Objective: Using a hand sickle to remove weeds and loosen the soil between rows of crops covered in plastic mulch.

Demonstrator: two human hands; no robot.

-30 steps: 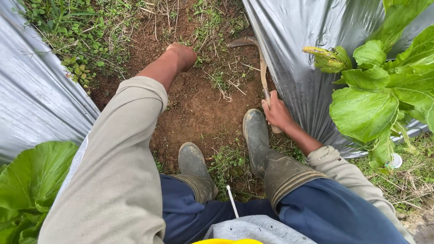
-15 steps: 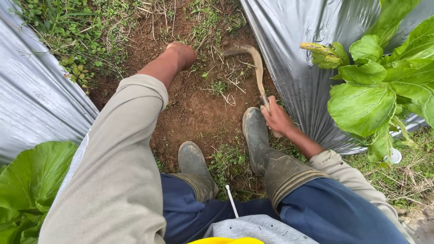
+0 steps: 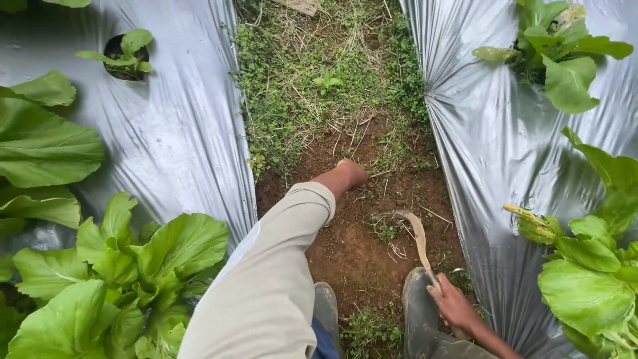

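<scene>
Brown soil furrow (image 3: 359,246) between silver mulch sheets (image 3: 505,179) | right hand (image 3: 454,307) gripping curved sickle (image 3: 413,229), blade lying on soil beside weed tuft (image 3: 384,228) | left hand (image 3: 351,174) pressing ground, closure unclear | advising: keep blade low, away from boots (image 3: 421,312).

hands (image 3: 352,174): 2 | sickle (image 3: 417,236): 1 | boots (image 3: 421,312): 2 (muddy) | plastic sheets (image 3: 179,139): 2

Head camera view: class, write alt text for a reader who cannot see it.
The right hand grips a curved, wooden-handled sickle over a bare brown soil path, while the left hand presses into the soil ahead. Silver plastic mulch sheets with leafy green vegetable plants flank the path.
</scene>
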